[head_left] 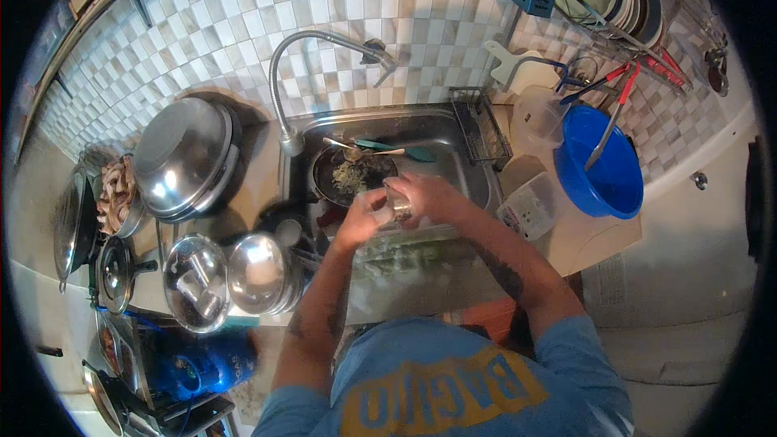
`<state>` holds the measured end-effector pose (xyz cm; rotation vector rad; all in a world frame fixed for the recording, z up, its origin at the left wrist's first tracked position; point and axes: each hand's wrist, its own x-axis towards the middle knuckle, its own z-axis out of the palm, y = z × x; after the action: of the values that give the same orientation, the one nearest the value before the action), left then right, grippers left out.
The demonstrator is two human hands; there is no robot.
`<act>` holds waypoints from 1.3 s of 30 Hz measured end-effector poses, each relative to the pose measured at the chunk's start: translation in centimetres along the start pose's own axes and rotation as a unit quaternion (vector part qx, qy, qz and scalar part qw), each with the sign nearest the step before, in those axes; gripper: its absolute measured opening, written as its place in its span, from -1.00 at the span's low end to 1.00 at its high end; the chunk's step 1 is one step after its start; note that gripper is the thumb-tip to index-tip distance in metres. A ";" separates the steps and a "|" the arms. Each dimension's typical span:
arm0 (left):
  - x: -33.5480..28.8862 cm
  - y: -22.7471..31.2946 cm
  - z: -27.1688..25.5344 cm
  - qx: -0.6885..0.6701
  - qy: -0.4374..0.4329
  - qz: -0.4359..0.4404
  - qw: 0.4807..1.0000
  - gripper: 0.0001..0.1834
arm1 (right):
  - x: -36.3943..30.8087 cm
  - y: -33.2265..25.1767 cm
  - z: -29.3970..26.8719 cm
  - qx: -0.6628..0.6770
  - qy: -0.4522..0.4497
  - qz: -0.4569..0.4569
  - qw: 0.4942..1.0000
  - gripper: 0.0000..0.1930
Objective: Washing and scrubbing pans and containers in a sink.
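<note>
Over rectangular stainless-steel sink [465, 182], left hand [364, 215], right hand [429, 195] both clasping small silvery cylindrical vessel [398, 205]; firm fingers, low hold best.

Sink [461, 174] as landmark: over its front part, left hand [362, 218] and right hand [429, 197] meet, both hands gripping a small shiny cup [398, 205]. In sink: dark round pan [384, 167] with pale scraps [350, 176], teal utensil [417, 154] behind. Faucet spout [291, 143] over sink's left edge; black rack [481, 125] at its right end. Tabletop [263, 158] left of sink: large upturned metal pan [182, 154], steel bowls [257, 273] nearer the person. Right of sink: blue basin [611, 197], clear plastic container [530, 206] between them.
</note>
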<state>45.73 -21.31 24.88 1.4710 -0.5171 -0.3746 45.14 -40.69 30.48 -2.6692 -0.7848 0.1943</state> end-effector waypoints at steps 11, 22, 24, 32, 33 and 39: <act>0.2 0.0 1.3 -0.012 0.031 -0.012 0.999 -0.80 | 0.7 0.6 -1.4 -0.060 -0.069 -0.004 0.996 -0.16; 0.2 -3.8 1.5 0.034 0.064 -0.051 0.996 -0.82 | -1.1 3.9 0.8 -0.008 -0.153 0.035 0.988 -0.19; 0.1 -4.6 1.7 0.075 0.069 -0.059 0.993 -0.79 | -1.8 4.2 1.3 0.046 -0.137 0.040 0.989 -0.19; -1.1 -7.1 2.5 0.128 0.098 -0.081 0.984 -0.69 | -3.9 3.3 1.6 0.042 -0.138 0.063 0.988 -0.14; -1.1 -7.1 2.4 0.151 0.106 -0.082 0.979 -0.69 | -4.1 3.1 1.7 0.054 -0.141 0.074 0.986 -0.14; -0.9 -4.5 4.2 0.241 0.070 -0.038 0.967 -0.69 | -4.7 5.0 2.6 0.051 -0.183 0.121 0.974 -0.10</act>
<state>43.05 -24.65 20.38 1.9762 -0.4565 -0.2069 43.06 -46.42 26.44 -2.6574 -0.5286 0.7841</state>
